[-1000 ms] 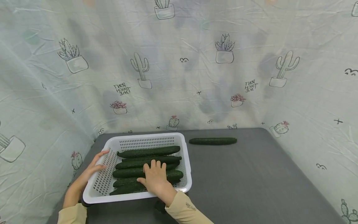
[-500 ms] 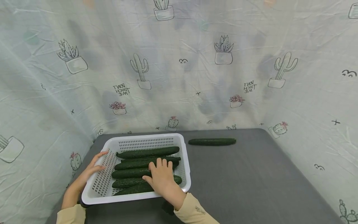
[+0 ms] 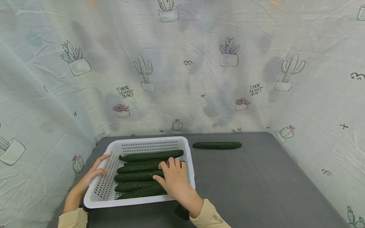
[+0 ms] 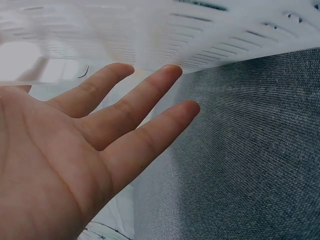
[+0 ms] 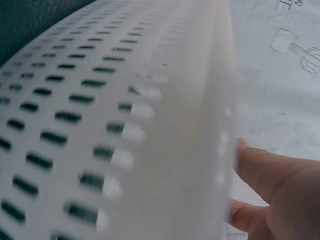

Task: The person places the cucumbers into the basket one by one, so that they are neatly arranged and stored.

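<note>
Several dark green cucumbers (image 3: 151,155) lie side by side in a white perforated plastic basket (image 3: 188,142). My left hand (image 3: 92,174) holds the basket's left rim with a thumb and finger over it. In the left wrist view, other fingers of the left hand (image 4: 95,135) stretch out straight and spread along the outer wall. Over the cucumbers' right ends lies my right hand (image 3: 175,180), fingers slightly bent and covering those ends. Behind the blurred basket wall (image 5: 170,150) in the right wrist view, only part of the right hand (image 5: 285,190) shows.
A single cucumber (image 3: 217,145) lies on the grey tabletop (image 3: 245,183) at the back, right of the basket. A pale curtain (image 3: 199,79) with cactus drawings surrounds the table at the back and sides.
My right hand has slid right across the cucumbers toward the basket's right side. The lowest cucumber's left end has shifted slightly right. My left hand and the basket have stayed put.
</note>
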### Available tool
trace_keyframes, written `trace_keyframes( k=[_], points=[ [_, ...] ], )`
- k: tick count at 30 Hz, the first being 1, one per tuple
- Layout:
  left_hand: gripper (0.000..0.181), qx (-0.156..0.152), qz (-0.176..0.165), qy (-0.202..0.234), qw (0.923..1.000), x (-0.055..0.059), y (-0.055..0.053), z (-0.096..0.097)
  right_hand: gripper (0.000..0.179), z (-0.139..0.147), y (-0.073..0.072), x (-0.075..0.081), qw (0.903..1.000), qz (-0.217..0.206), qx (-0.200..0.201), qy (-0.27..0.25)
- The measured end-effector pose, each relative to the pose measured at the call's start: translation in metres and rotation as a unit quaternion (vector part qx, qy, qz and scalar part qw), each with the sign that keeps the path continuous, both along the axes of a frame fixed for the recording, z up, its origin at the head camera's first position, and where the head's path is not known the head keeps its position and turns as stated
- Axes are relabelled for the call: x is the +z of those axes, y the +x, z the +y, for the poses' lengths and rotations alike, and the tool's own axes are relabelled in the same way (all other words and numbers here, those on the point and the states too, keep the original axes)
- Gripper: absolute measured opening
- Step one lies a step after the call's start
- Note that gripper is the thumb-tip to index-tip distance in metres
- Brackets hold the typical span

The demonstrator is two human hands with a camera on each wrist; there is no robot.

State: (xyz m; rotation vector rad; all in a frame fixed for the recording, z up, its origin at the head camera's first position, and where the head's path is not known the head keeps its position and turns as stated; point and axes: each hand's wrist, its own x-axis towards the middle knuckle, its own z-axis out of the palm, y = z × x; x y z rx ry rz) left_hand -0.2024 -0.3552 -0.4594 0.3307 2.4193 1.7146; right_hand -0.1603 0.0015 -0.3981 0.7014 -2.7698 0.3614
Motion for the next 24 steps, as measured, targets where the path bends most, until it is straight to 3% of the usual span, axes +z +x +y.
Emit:
trace_keyframes(
  k=[6, 12, 18, 24],
  points=[
    [0.060, 0.009, -0.021, 0.009, 0.9997, 0.000, 0.001, 0.001, 0.034, 0.018, -0.001, 0.006, 0.9990, 0.030, 0.010, -0.031],
    [0.060, 0.011, -0.013, -0.006, 0.9998, 0.002, 0.001, 0.001, 0.034, 0.035, -0.010, 0.008, 0.9977, 0.060, 0.001, -0.033],
    [0.060, 0.006, -0.001, -0.008, 0.9999, 0.002, 0.001, 0.002, 0.039, 0.054, -0.023, 0.007, 0.9981, 0.056, -0.004, -0.028],
    [0.060, -0.001, -0.015, 0.020, 0.9997, 0.000, 0.001, 0.000, 0.044, 0.073, -0.038, 0.003, 0.9974, 0.062, -0.006, -0.035]
  ],
)
